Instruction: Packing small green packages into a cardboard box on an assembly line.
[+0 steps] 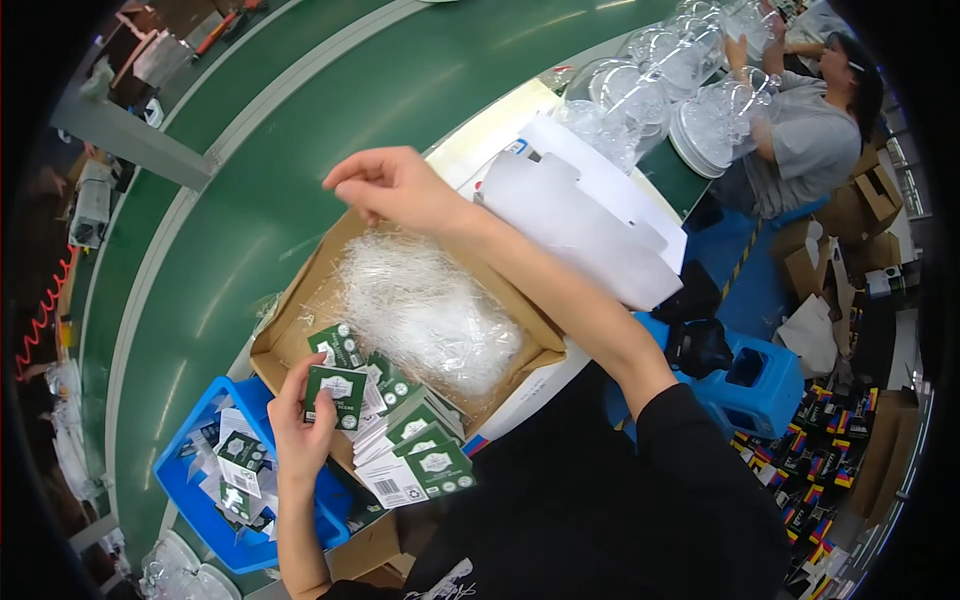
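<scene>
A small green-and-white card (343, 392) is in the left hand (303, 415), above the near left side of an open cardboard box (290, 322). The left grip is narrow, closed on the card's left part: the thumb lies across its printed face and the fingers are largely behind it.

Just below and to the right, a fanned stack of similar cards (434, 462) lies along the box's near side, partly over its edge. Beyond the cards, a loose heap of fine clear plastic strands (400, 285) fills much of the box.

The right hand (388, 185) is raised over the far edge of the box, fingers bent, thumb side partly hidden; whether that grip holds anything, I cannot tell.

To the left of the box, near the left forearm, a blue bin (245, 556) contains more cards. The green counter (260, 180) stretches away behind. White sheets (580, 220) lie beyond the right forearm, with clear plastic domes (630, 90) farther off, near a co-worker (815, 130).
</scene>
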